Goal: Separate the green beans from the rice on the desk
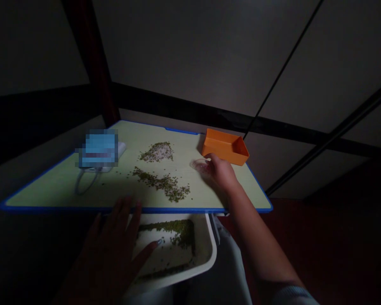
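Note:
My left hand (114,237), dark in shadow, is spread open over the left side of a white tub (212,250), its fingertips at the front edge of the folding table (95,203). Small green beans (186,231) lie inside that tub. Above the tabletop's right part, my right hand (220,171) is closed on a small see-through piece (203,166), blurred, whose kind I cannot make out. A heap of pale grains mixed with green ones (158,151) lies toward the back. In front of it, a strip of green beans (165,184) is scattered.
An orange open box (225,148) stands at the back right, just beyond my right hand. On the left sits a pixelated blue device (100,146) on a white base, with a cable loop (79,182). Pale panels (184,51) rise behind the table.

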A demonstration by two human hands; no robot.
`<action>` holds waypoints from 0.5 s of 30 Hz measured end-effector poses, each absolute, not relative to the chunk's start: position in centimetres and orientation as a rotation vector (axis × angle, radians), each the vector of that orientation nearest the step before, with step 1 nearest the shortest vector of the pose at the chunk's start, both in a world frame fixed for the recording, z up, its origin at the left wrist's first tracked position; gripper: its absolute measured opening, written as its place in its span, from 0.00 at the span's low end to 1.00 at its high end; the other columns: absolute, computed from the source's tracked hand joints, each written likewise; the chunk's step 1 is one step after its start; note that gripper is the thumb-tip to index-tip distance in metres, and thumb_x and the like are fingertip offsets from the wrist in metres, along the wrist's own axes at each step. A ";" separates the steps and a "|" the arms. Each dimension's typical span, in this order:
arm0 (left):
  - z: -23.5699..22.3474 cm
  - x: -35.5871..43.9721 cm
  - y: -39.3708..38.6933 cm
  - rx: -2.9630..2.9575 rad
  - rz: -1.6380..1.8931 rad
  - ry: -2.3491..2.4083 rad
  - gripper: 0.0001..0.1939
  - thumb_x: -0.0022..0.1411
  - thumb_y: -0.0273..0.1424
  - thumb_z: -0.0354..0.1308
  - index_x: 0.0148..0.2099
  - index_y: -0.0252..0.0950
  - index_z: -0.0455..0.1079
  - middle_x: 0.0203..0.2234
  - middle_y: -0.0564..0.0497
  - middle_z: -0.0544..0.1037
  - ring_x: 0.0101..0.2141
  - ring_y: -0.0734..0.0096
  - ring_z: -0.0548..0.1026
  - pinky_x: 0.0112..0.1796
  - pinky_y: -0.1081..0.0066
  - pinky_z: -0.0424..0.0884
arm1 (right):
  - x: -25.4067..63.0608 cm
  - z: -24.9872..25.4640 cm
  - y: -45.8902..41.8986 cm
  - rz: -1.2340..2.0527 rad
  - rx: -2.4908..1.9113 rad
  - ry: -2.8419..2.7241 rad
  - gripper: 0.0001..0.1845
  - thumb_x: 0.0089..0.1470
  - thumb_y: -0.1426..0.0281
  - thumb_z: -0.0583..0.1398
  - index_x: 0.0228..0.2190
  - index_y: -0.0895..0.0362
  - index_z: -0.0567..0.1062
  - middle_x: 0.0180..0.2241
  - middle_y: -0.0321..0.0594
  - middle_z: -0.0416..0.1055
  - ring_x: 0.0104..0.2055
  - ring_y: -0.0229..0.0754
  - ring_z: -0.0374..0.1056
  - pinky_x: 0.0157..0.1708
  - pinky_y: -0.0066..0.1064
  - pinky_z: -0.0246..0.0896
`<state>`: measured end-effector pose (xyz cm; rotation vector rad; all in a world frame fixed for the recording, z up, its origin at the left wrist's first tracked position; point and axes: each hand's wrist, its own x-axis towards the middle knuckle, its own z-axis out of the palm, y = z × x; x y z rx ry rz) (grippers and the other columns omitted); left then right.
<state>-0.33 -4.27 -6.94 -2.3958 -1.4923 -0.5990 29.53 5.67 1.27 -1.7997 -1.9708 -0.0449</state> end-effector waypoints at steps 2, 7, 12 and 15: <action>-7.0 -0.4 -4.3 -2.407 -0.634 -1.499 0.40 0.55 0.52 0.45 0.64 0.33 0.51 0.63 0.33 0.53 0.64 0.46 0.51 0.55 0.41 0.55 | 29.6 1.1 4.8 -0.055 -1.784 -1.967 0.18 0.56 0.68 0.55 0.49 0.55 0.70 0.37 0.44 0.77 0.36 0.43 0.72 0.33 0.28 0.59; -6.9 0.0 -4.1 -2.438 -0.734 -1.534 0.41 0.53 0.53 0.45 0.63 0.33 0.52 0.62 0.31 0.55 0.63 0.44 0.51 0.54 0.40 0.57 | 30.3 -0.1 1.9 -0.063 -1.668 -1.912 0.19 0.55 0.76 0.52 0.47 0.54 0.72 0.47 0.42 0.74 0.46 0.41 0.70 0.44 0.28 0.60; -6.7 0.5 -4.2 -2.440 -0.801 -1.527 0.42 0.54 0.53 0.46 0.65 0.35 0.48 0.64 0.32 0.51 0.64 0.46 0.47 0.58 0.40 0.49 | 30.5 -1.4 0.1 -0.004 -1.692 -1.896 0.17 0.54 0.76 0.52 0.44 0.55 0.72 0.41 0.40 0.76 0.40 0.40 0.70 0.39 0.26 0.60; -6.6 0.6 -4.2 -2.440 -0.780 -1.519 0.42 0.54 0.53 0.46 0.64 0.32 0.50 0.63 0.29 0.53 0.64 0.42 0.49 0.56 0.39 0.51 | 29.9 -1.5 -0.2 -0.018 -1.741 -1.904 0.12 0.56 0.71 0.53 0.40 0.55 0.73 0.37 0.40 0.76 0.38 0.41 0.70 0.37 0.26 0.58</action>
